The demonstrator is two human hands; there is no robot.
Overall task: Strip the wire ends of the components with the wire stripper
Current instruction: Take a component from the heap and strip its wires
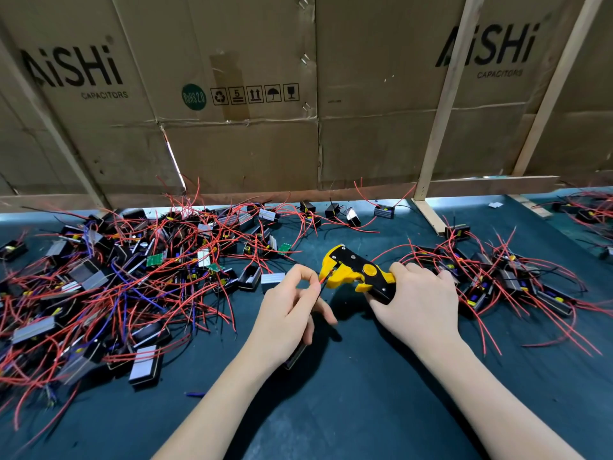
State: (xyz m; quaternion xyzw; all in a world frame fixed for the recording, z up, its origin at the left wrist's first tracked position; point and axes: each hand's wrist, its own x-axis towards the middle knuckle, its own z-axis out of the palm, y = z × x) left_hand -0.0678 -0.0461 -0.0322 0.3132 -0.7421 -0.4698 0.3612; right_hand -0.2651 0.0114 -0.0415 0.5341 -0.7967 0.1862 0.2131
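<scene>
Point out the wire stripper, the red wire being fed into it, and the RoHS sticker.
wire stripper [356,272]: head view, black and yellow body.
red wire [322,283]: head view, end at stripper's mouth.
RoHS sticker [193,96]: head view, green circle's middle.

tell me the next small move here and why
Probably squeeze the wire stripper handles. The left hand pinches a red wire whose end already sits at the tool's head, and the right hand grips the handles, so closing them should strip it.

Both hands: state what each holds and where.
Right hand grips the yellow-and-black wire stripper by its handles. Left hand pinches a red wire near its end.
</scene>
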